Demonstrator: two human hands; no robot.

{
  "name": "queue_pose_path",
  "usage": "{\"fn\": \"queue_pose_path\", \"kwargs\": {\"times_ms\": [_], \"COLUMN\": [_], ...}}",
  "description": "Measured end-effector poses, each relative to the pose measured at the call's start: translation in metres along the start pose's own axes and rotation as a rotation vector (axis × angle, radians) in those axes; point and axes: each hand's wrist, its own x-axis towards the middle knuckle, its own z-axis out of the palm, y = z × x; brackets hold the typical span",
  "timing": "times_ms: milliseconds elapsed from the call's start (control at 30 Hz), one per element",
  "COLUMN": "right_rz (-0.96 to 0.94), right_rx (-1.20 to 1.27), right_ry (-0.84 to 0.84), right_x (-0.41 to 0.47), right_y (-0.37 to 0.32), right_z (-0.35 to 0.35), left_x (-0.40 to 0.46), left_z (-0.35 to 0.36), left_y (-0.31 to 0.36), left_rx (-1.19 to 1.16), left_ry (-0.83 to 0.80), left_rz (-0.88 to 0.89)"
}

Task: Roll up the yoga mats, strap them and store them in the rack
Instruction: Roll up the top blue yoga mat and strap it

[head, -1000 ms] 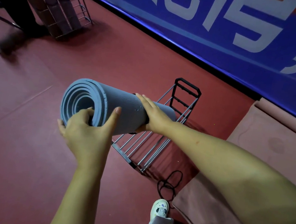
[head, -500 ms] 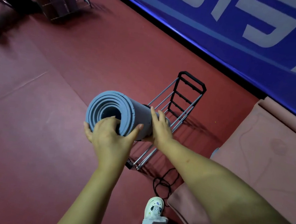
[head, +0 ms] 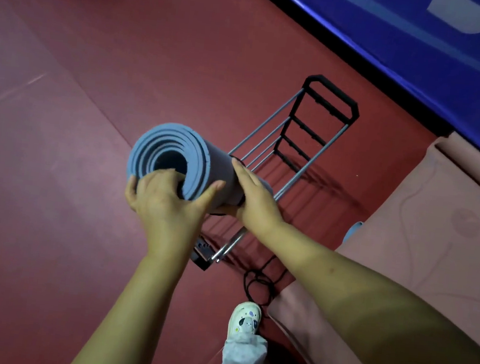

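A rolled blue yoga mat (head: pixel 176 151) is held in the air, its spiral end facing me. My left hand (head: pixel 165 203) grips the near end, fingers curled into the hollow core and thumb on the outside. My right hand (head: pixel 256 198) lies on the roll's right side, fingers along it, with a dark strap showing under them. Below and beyond the roll stands the metal rack (head: pixel 304 147), with grey rails and black end frames. The roll hides the rack's near part.
A pink yoga mat (head: pixel 421 245) lies flat on the red floor at the right, with a blue edge (head: pixel 352 229) peeking beside it. A black cord (head: pixel 258 281) lies near my white shoe (head: pixel 245 321). A blue banner wall (head: pixel 425 38) runs along the back.
The roll has come lower and closer over the rack, its open end turned more toward me. Both hands keep their hold. The view has tilted down, and the far rack is out of sight.
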Motion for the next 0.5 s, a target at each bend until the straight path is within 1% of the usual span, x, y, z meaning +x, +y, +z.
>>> {"fn": "queue_pose_path", "kwargs": {"times_ms": [67, 167, 300, 433, 500], "right_rz": [-0.049, -0.092, -0.045, 0.028, 0.057], "right_rx": [0.001, 0.015, 0.043, -0.088, -0.226], "right_ry": [-0.004, -0.022, -0.08, -0.141, -0.145], "right_x": [0.002, -0.002, -0.006, -0.002, -0.001], "right_y": [-0.003, -0.001, 0.004, 0.015, 0.023], "right_z": [0.004, 0.012, 0.017, 0.021, 0.027], "left_x": [0.002, -0.005, -0.016, -0.025, -0.034], "left_z": [-0.007, -0.015, -0.008, 0.013, 0.026], "left_y": [-0.004, -0.006, -0.008, -0.016, -0.021], "left_rx": [0.023, 0.045, 0.068, 0.085, 0.08], "left_ry": [0.02, -0.006, -0.075, -0.154, -0.185], "left_rz": [-0.014, -0.062, -0.096, -0.129, -0.116]}}
